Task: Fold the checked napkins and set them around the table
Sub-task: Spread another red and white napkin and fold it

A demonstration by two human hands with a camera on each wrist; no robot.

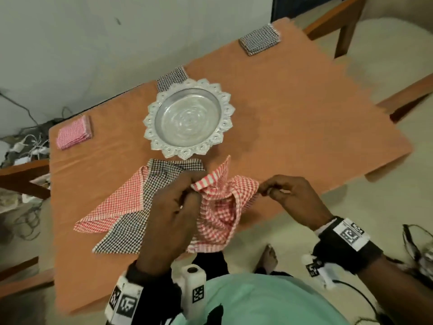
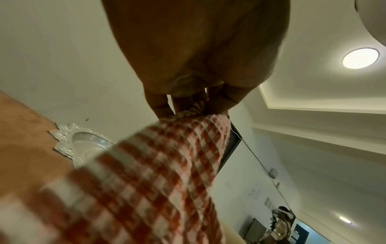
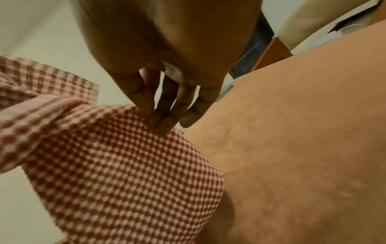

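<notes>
- Left grip (image 1: 173, 207) pinches one gathered corner of a red checked napkin (image 1: 220, 207), thumb and fingers pressed together on the cloth; right grip (image 1: 288, 195) pinches the opposite edge between thumb and fingertips (image 3: 158, 122), its other fingers loosely curled
- The napkin hangs crumpled between the two, lifted over the near edge of the desk (image 1: 304, 113), not yet folded
- Done, as far as can be judged: three folded napkins already sit along the far side, a pink one (image 1: 73, 134) at the left corner, a dark one (image 1: 172, 78) partly behind the silver plate (image 1: 150, 127), another dark one (image 1: 259, 41) at the far corner
- Left: this napkin, plus an unfolded red one (image 1: 117, 202) and an unfolded dark one (image 1: 131, 226) lying overlapped just beside the left grip
</notes>
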